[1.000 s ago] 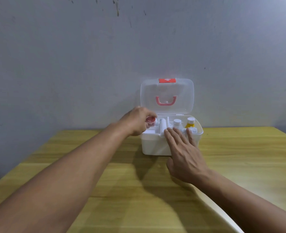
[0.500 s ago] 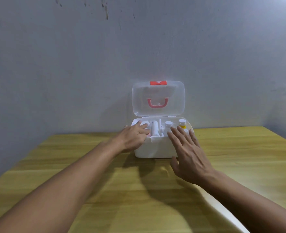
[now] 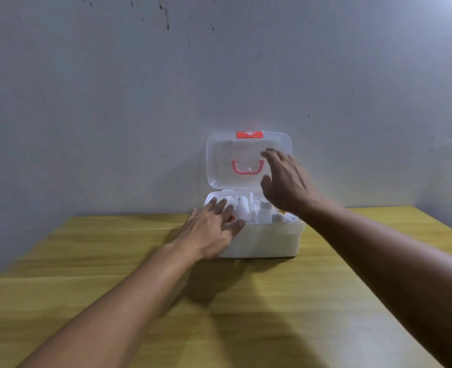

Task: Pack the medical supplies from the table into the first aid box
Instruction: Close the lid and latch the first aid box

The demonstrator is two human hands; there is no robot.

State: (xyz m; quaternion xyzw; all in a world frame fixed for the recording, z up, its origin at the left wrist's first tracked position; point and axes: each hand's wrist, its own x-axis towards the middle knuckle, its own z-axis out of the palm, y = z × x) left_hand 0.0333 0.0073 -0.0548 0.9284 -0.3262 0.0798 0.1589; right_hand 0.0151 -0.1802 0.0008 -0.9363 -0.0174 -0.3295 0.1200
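Yellowish wood table, sitting right up against a plain grey wall with a few dark scuffs near the top. The white first aid box is at the far edge of the table, its clear lid standing open against the wall, pink handle and red latch showing through it.

Left hand lies flat on the near-left corner of the box, fingers spread and loose, not gripping anything. There's a bit of something red peeking out under them. Just past the fingertips, inside the box, are a white tube and a small white bottle.

Right hand is up in the air in front of the lid, fingers splayed and empty, a bit blurred. The handle is just to the left of its fingertips, and the box's right side is right below its wrist.
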